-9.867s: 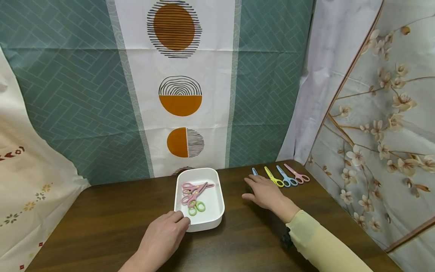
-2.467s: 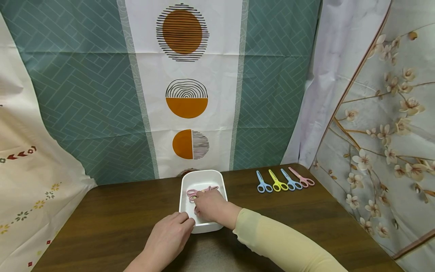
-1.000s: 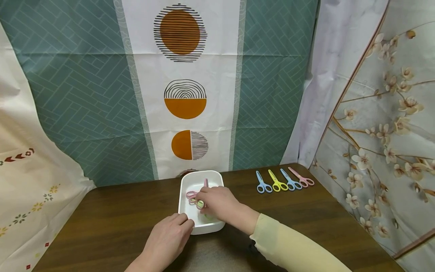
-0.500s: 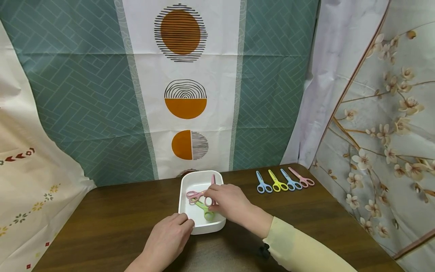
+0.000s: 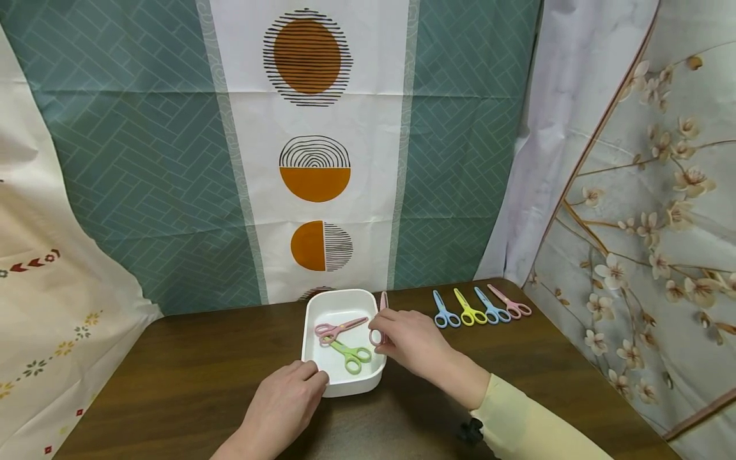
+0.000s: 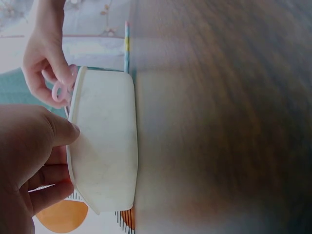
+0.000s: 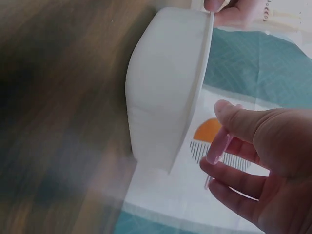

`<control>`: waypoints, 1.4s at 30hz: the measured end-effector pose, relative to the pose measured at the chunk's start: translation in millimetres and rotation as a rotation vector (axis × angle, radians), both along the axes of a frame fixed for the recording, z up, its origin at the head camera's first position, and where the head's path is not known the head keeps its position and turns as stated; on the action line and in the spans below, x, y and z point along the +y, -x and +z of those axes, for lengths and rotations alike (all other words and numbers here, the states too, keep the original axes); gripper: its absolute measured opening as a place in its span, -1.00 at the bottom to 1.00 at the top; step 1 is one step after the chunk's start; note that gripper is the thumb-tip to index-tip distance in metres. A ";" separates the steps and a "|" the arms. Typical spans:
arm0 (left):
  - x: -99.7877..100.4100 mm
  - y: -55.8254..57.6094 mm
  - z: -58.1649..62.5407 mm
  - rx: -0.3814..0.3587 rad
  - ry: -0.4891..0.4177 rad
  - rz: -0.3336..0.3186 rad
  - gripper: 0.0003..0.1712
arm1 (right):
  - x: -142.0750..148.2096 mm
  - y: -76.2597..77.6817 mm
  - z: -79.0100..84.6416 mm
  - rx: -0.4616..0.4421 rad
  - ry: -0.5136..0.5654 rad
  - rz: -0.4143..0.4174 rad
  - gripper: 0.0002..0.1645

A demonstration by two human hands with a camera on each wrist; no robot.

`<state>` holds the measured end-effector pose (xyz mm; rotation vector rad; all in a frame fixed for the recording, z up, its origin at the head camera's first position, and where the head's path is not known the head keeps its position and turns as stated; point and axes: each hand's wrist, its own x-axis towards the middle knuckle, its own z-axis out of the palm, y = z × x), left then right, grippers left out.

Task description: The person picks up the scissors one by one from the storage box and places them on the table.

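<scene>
My right hand (image 5: 415,338) pinches a pair of pink scissors (image 5: 383,301) by its handle, blades pointing away, over the right rim of a white tray (image 5: 344,388). In the right wrist view the pink handle (image 7: 220,145) sits between thumb and fingers, beside the tray's outer wall and above the table. My left hand (image 5: 285,401) grips the tray's near left corner, its thumb outside the wall in the left wrist view. Inside the tray lie another pair of pink scissors (image 5: 340,328) and a pair of green scissors (image 5: 350,353).
On the brown table (image 5: 218,358), at the back right, several scissors lie in a row: blue scissors (image 5: 445,312), yellow scissors (image 5: 470,309), a second blue pair (image 5: 492,307) and pink scissors (image 5: 510,303). A patterned curtain (image 5: 328,243) hangs behind the table.
My right hand reached into the tray, took hold of pink scissors and carried them up and right to the rim. The green scissors are uncovered now. The left hand stays at the corner.
</scene>
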<state>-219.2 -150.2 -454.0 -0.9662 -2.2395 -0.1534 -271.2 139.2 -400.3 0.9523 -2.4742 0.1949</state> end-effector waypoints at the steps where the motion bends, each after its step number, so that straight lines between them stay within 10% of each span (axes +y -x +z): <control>1: -0.2 -0.2 -0.1 0.000 -0.002 -0.001 -0.61 | 2.4 0.1 0.0 0.000 0.007 -0.001 -0.62; 18: -0.7 -0.3 1.8 -0.015 0.006 0.008 -0.63 | 52.5 -8.6 -9.3 -0.019 0.028 -0.034 -0.53; 42: -1.1 -0.4 1.0 -0.034 0.004 0.018 -0.64 | 73.9 -20.7 -35.8 -0.282 -0.170 0.071 -0.60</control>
